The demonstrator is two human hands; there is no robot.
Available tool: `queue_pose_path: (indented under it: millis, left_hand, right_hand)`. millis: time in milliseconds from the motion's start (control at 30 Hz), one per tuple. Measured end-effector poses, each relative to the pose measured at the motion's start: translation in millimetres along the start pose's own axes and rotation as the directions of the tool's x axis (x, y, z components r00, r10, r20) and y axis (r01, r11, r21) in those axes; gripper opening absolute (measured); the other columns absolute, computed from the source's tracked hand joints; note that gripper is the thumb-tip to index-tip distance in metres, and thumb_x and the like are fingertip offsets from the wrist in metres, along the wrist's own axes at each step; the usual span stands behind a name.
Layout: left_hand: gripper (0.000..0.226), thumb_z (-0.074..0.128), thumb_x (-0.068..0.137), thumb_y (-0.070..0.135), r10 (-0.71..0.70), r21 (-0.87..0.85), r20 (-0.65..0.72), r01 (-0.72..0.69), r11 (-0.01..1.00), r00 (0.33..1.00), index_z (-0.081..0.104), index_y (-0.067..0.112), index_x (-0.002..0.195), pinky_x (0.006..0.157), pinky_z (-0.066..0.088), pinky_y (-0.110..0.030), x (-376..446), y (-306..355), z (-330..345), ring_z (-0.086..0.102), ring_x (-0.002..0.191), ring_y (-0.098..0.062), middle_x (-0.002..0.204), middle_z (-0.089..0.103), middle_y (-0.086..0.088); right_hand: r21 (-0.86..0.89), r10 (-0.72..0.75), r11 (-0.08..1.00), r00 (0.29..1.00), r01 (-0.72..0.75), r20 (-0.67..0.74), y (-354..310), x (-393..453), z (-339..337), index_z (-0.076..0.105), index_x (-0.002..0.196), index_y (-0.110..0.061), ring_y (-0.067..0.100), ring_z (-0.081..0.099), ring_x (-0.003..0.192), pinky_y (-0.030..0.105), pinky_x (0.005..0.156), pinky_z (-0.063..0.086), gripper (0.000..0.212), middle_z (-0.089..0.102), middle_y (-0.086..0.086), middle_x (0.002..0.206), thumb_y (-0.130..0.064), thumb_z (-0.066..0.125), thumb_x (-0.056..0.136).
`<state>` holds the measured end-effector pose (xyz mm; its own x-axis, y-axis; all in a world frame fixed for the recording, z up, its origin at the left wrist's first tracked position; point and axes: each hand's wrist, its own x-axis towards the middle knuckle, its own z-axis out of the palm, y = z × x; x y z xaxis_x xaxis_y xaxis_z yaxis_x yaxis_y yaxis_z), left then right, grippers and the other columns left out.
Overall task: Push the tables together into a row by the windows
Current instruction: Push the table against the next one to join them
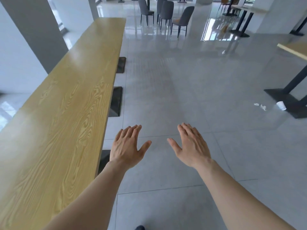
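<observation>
A long row of yellow wood-grain tables [66,97] runs along the left side next to the windows and grey pillars, its tops joined edge to edge, with black pedestal bases [116,102] showing under the right edge. My left hand [127,146] hovers palm down over the floor just right of the row, fingers spread, holding nothing. My right hand [191,145] is level with it, open and empty. Another yellow table [292,48] stands apart at the right edge on a black post and base [289,100].
Grey tiled floor [182,80] stretches ahead. A tipped white paper cup [281,105] and scraps of paper [260,106] lie by the right table's base. Several grey chairs [166,14] stand at the far end, with more tables [244,9] at the back right.
</observation>
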<state>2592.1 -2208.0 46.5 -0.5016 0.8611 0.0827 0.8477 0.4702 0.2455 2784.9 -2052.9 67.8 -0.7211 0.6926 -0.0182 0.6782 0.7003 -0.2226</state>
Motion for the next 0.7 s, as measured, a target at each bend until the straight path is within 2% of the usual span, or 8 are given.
queue_pose_path:
  millis: [167, 300, 367, 533, 700]
  left_hand:
    - [0.088, 0.015, 0.094, 0.080, -0.077, -0.032, -0.056, 0.075, 0.997, 0.995, 0.026, 0.025, 0.161, 0.130, 0.013, -0.042, 77.0, -12.4, 7.3, 0.027, 0.155, -0.020, 0.167, 0.033, 0.003]
    - [0.085, 0.019, 0.095, 0.078, -0.145, -0.043, -0.108, 0.141, 0.989, 0.984, 0.025, 0.025, 0.162, 0.128, 0.012, -0.039, 157.0, -39.3, 6.3, 0.026, 0.155, -0.019, 0.167, 0.033, 0.005]
    - [0.083, 0.023, 0.097, 0.077, -0.177, -0.051, -0.121, 0.172, 0.984, 0.977, 0.025, 0.025, 0.162, 0.128, 0.011, -0.039, 202.5, -55.4, 2.2, 0.025, 0.155, -0.019, 0.167, 0.033, 0.004]
    - [0.082, 0.025, 0.098, 0.077, -0.249, -0.050, -0.139, 0.245, 0.968, 0.958, 0.025, 0.026, 0.162, 0.127, 0.015, -0.040, 284.9, -89.4, -6.6, 0.027, 0.154, -0.021, 0.166, 0.035, 0.005]
    - [0.082, 0.023, 0.097, 0.079, -0.359, -0.060, -0.147, 0.354, 0.933, 0.922, 0.026, 0.027, 0.161, 0.128, 0.017, -0.041, 360.0, -130.3, -1.8, 0.028, 0.153, -0.020, 0.165, 0.035, 0.006]
  right_hand:
    - [-0.008, -0.082, 0.997, 0.996, 0.082, -0.021, 9.6, 96.3, -6.5, 0.023, 0.162, -0.010, 0.022, 0.015, 0.158, 0.035, 0.129, 0.007, 0.104, 0.021, 0.008, 0.171, -0.077, 0.005, 0.085]
    - [-0.029, -0.145, 0.989, 0.989, 0.145, -0.017, 8.1, 196.3, -14.1, 0.020, 0.163, -0.011, 0.020, 0.011, 0.159, 0.035, 0.129, 0.005, 0.085, 0.016, 0.006, 0.172, -0.069, 0.024, 0.100]
    - [-0.038, -0.169, 0.985, 0.986, 0.169, -0.005, 1.6, 251.2, -19.2, 0.019, 0.163, -0.012, 0.020, 0.010, 0.159, 0.034, 0.129, 0.004, 0.084, 0.015, 0.005, 0.172, -0.067, 0.026, 0.100]
    - [-0.044, -0.248, 0.968, 0.969, 0.248, 0.025, -16.1, 359.9, -28.2, 0.018, 0.163, -0.013, 0.018, 0.008, 0.159, 0.034, 0.129, 0.004, 0.085, 0.014, 0.004, 0.173, -0.068, 0.023, 0.099]
    - [-0.045, -0.341, 0.938, 0.938, 0.344, 0.061, -36.0, 475.2, -19.6, 0.018, 0.163, -0.013, 0.019, 0.009, 0.159, 0.034, 0.129, 0.004, 0.099, 0.015, 0.004, 0.172, -0.077, 0.005, 0.089]
